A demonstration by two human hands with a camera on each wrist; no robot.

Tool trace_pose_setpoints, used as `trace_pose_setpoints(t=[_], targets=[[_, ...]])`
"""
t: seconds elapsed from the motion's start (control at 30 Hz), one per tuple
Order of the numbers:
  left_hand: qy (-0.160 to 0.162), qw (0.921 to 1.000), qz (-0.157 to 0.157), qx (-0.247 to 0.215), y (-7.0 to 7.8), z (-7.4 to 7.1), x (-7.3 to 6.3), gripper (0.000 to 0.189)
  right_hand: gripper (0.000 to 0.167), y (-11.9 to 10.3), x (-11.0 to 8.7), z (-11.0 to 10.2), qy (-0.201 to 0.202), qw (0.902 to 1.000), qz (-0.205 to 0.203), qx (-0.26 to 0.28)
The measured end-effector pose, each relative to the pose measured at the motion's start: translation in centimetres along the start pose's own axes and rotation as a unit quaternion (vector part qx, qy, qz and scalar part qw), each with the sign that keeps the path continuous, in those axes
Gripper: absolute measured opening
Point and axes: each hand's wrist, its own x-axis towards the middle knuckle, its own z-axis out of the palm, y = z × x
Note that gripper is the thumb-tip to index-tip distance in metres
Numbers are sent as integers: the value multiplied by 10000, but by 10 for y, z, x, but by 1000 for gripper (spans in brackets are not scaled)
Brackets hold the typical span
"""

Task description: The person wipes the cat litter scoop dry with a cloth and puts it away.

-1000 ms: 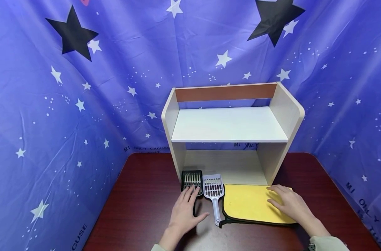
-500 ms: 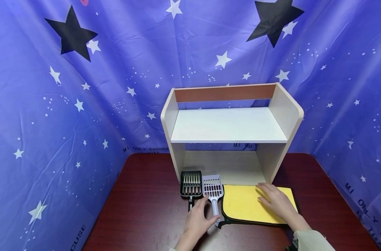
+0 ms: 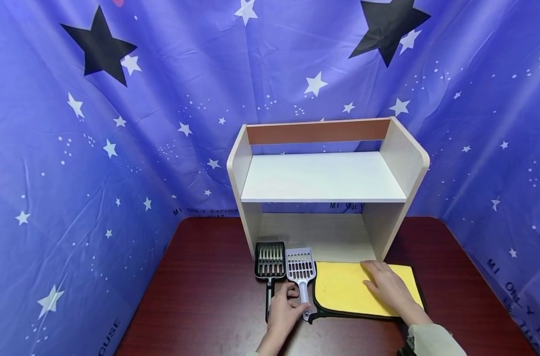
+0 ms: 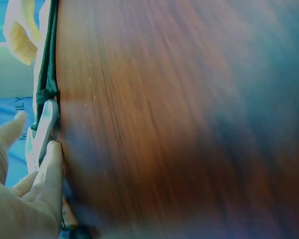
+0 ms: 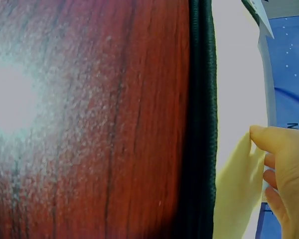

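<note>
My left hand [image 3: 282, 310] is at the handle of a pale lilac slotted litter scoop [image 3: 306, 291]. In the left wrist view the fingers [image 4: 52, 172] lie beside the handle [image 4: 46, 127], thumb apart from them; contact is unclear. Left of that scoop lies a black slotted scoop [image 3: 270, 262], its handle partly behind the left hand. My right hand [image 3: 389, 287] lies over a flat yellow mat with black edging [image 3: 345, 289]. In the right wrist view its thumb [image 5: 269, 137] touches or nearly touches the yellow surface, with the other fingers loosely bent.
A two-level pale wood shelf [image 3: 323, 178] stands behind the scoops and mat. All of it rests on a dark red-brown table [image 3: 199, 296]. A blue-purple curtain with stars [image 3: 185, 99] surrounds the table at the back and sides.
My left hand has moved right, from over the black scoop to the lilac scoop's handle, and its fingers have bent more. The right hand has slid left over the yellow mat.
</note>
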Motion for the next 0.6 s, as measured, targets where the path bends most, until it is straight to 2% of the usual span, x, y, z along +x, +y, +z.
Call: trace_pose_setpoints(t=[0.13,0.3,0.37,0.5,0.6], targets=[[156,9990,-214,368,0,5,4,47,44,-3,4,2,131,9998,42,-146],[177,9979,-405,474,0,3,7,27,20,-7,10,0,-91,9993,355,-108],[147,9984,-457,285,0,1,7,23,13,-7,10,-3,-182,9987,473,-13],[116,9982,-573,-107,5,-6,7,22,11,-7,10,-18,-404,9967,651,270],[-98,9940,-694,-843,10,-14,8,23,11,-9,11,-33,-536,9947,726,496]])
